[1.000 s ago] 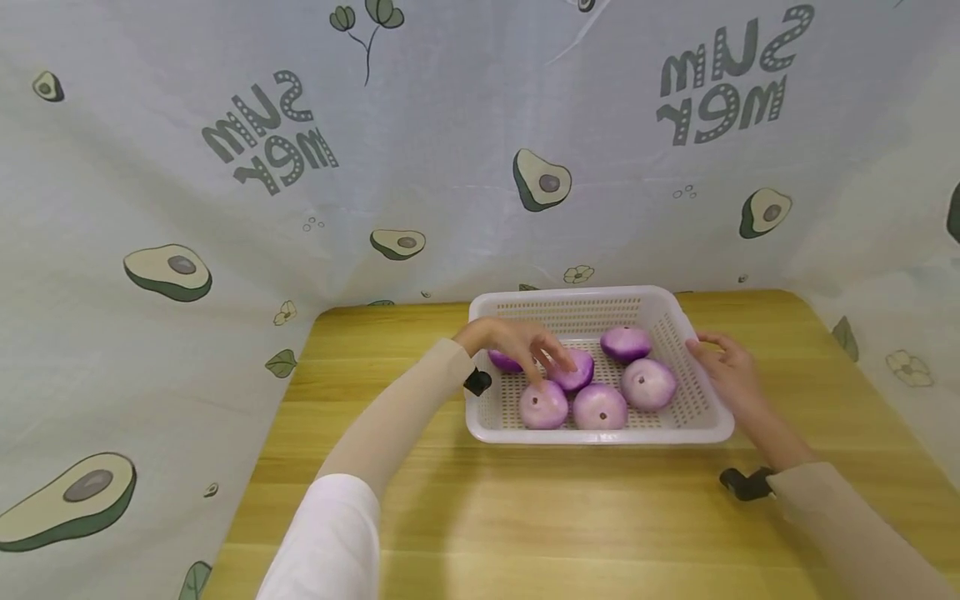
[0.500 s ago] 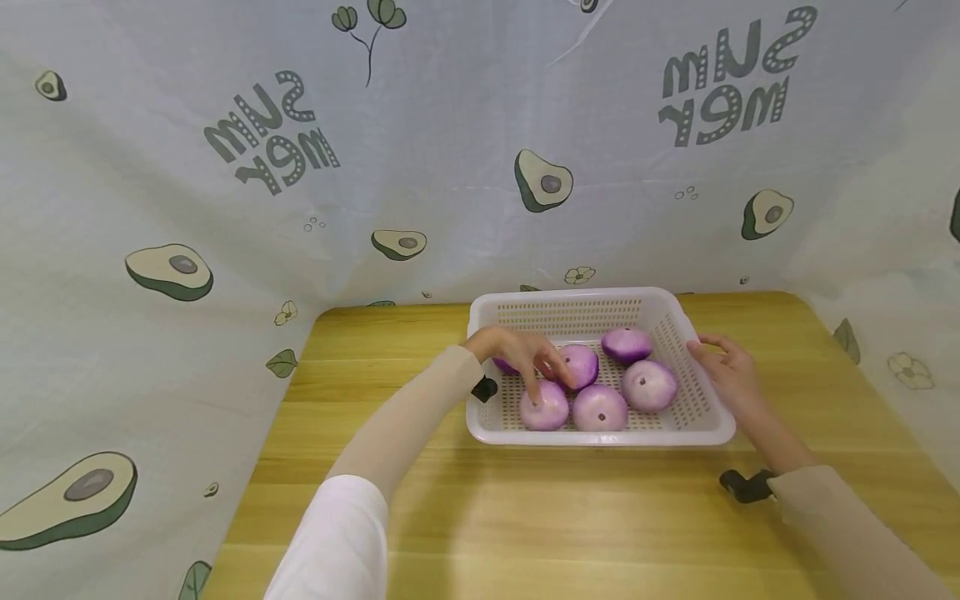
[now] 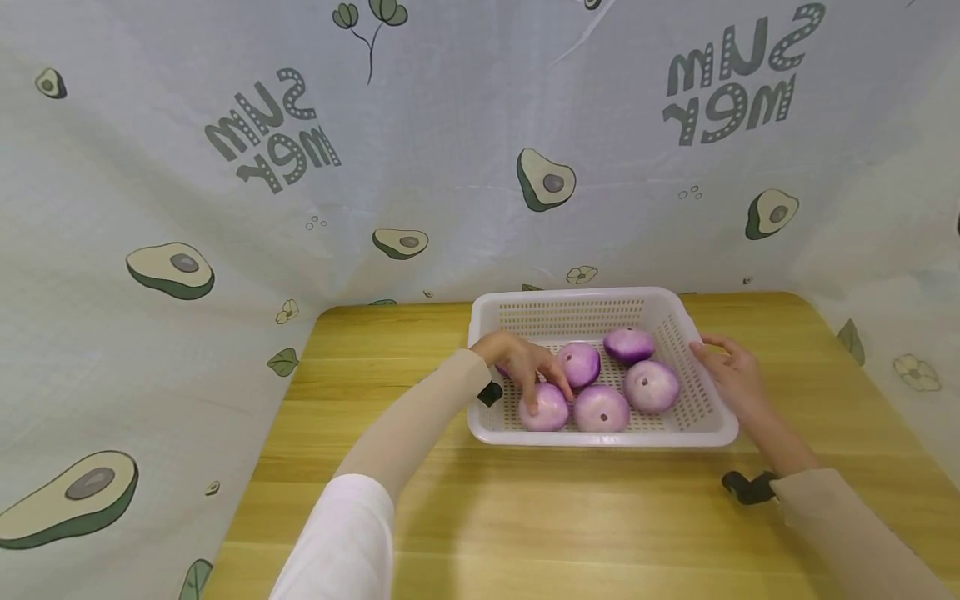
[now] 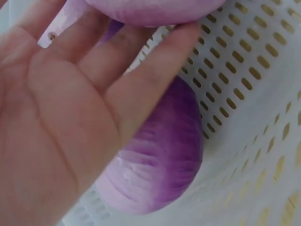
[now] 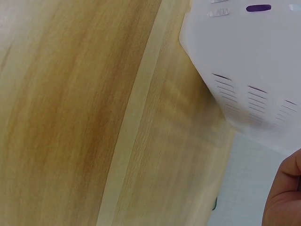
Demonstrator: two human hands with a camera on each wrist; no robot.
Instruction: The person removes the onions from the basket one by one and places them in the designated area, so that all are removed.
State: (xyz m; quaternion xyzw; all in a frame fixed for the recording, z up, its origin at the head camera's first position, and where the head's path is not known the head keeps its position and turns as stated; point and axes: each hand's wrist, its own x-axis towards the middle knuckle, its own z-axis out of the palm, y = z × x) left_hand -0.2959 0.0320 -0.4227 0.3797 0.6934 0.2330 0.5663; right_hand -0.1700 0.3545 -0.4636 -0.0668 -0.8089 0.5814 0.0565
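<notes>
A white perforated basket [image 3: 600, 438] holds several purple-and-white onions. Over its front left corner, my left hand [image 3: 525, 360] has its thumb and fingers around the front-left onion [image 3: 546, 410]. Close by lie the back-middle onion [image 3: 579, 364] and the front-middle onion [image 3: 602, 409]. In the left wrist view my left hand [image 4: 70, 108] spreads over a purple onion [image 4: 164, 155], fingers touching another onion [image 4: 160, 9] at the top. My right hand [image 3: 735, 379] grips the basket's right rim; only part of the right hand [image 5: 286, 195] shows in the right wrist view, beside the basket wall [image 5: 244, 61].
Two more onions, the back-right onion [image 3: 629, 345] and the right onion [image 3: 652, 387], lie in the basket's right half. The basket stands on a wooden table [image 3: 570, 517]. Behind hangs a pale curtain [image 3: 450, 150] with avocado prints.
My left hand has moved from the back-middle onion toward the front-left onion, its fingers now around that one. The right hand stays on the basket rim.
</notes>
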